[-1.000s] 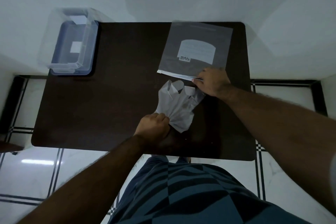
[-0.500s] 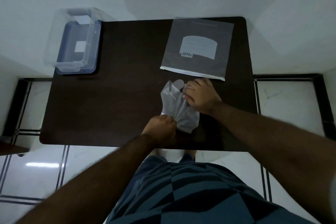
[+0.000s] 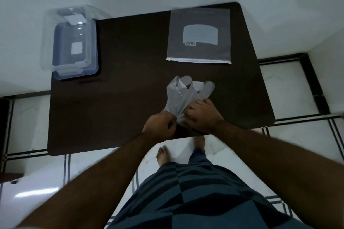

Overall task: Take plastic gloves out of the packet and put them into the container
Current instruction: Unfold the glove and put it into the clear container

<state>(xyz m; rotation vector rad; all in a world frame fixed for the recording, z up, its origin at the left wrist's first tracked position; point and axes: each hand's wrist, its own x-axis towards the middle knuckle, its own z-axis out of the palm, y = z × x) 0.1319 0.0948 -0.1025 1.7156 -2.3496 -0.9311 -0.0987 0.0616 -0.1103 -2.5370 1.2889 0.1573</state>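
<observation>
A thin, see-through plastic glove (image 3: 183, 93) lies near the table's front edge, its fingers pointing away from me. My left hand (image 3: 160, 126) pinches its bunched cuff. My right hand (image 3: 202, 115) grips the same cuff from the right, touching the left hand's hold. The flat grey packet (image 3: 199, 35) with a white label lies on the far right of the table, its open white-edged mouth facing me. The clear plastic container (image 3: 71, 42) stands open at the table's far left corner.
The dark brown table (image 3: 119, 98) sits against white walls at the back and right. The container overhangs the table's left edge. Below are a white tiled floor with black lines, my bare feet (image 3: 163, 156) and patterned shorts.
My right hand left the packet's mouth and came down onto the glove's cuff beside my left hand. The glove moved toward me, away from the packet. The camera view shifted.
</observation>
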